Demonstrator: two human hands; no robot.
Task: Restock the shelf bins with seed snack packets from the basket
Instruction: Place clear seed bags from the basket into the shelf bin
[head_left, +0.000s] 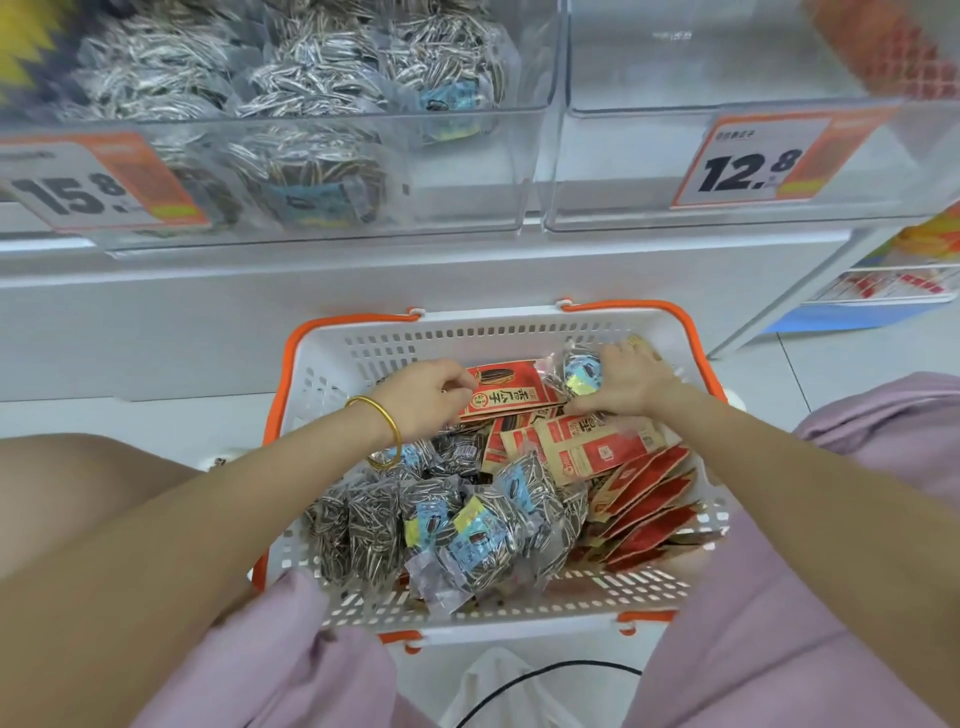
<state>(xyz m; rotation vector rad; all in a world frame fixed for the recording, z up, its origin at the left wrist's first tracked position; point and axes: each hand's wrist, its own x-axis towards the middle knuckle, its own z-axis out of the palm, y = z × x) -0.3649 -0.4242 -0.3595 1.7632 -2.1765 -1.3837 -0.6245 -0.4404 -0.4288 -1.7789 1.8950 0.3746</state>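
Observation:
A white basket with orange handles sits on the floor between my knees, full of clear sunflower seed packets and red paper seed packets. My left hand, with a gold bangle on the wrist, pinches the edge of a red packet at the far side of the basket. My right hand lies over a clear packet with a blue label in the far right corner, fingers curled on it. Above, the left clear shelf bin holds clear seed packets; the right bin looks empty.
Price tags reading 15.8 and 12.8 hang on the bin fronts. A white shelf base stands behind the basket. A white plastic bag and a black cable lie on the floor near me.

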